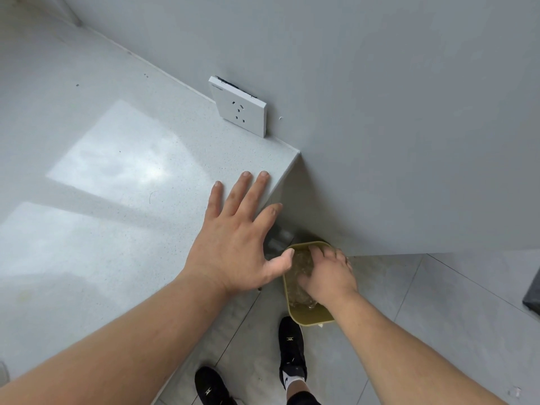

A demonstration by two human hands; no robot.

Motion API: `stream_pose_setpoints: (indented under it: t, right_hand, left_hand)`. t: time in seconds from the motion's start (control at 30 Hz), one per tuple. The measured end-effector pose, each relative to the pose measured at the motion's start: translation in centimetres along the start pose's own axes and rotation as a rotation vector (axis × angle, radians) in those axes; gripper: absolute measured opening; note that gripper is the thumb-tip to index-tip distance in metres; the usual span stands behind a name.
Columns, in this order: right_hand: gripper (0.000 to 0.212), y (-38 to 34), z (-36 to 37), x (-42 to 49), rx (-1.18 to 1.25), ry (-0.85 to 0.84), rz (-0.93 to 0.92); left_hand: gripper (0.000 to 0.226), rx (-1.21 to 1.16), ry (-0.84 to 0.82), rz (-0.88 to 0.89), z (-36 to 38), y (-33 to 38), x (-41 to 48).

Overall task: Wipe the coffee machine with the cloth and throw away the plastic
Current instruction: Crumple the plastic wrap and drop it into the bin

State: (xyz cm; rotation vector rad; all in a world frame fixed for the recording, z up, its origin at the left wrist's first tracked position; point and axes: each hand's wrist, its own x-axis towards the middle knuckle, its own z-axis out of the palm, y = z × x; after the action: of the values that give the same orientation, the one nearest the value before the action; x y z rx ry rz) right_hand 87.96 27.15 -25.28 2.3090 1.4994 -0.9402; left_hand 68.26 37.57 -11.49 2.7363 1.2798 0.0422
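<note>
A crumpled clear plastic [298, 276] fills the mouth of an olive-yellow bin [317, 317] that stands on the floor beside the counter's end. My right hand [328, 277] reaches down into the bin, fingers curled over the plastic and touching it. My left hand [236, 238] lies flat near the corner of the grey counter [102, 176], fingers spread and holding nothing. Neither the coffee machine nor the cloth is in view.
A white wall socket [241, 108] sits on the grey wall just above the counter's back edge. The floor is grey tile, and my two black shoes [290, 349] stand close to the bin. A dark object [533, 290] shows at the right edge.
</note>
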Motion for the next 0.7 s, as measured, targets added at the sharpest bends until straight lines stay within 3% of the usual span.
stream_pose_setpoints:
  t: [0.47, 0.7]
  right_hand:
    - [0.087, -1.1, -8.6, -5.9, -0.039, 0.166, -0.113]
    - [0.091, -1.9, -13.4, -8.9, -0.049, 0.235, -0.177]
  left_hand:
    - [0.088, -0.125, -0.057, -0.039, -1.8, 0.2, -0.2]
    - [0.092, -0.167, -0.08, -0.143, -5.4, 0.1, -0.4]
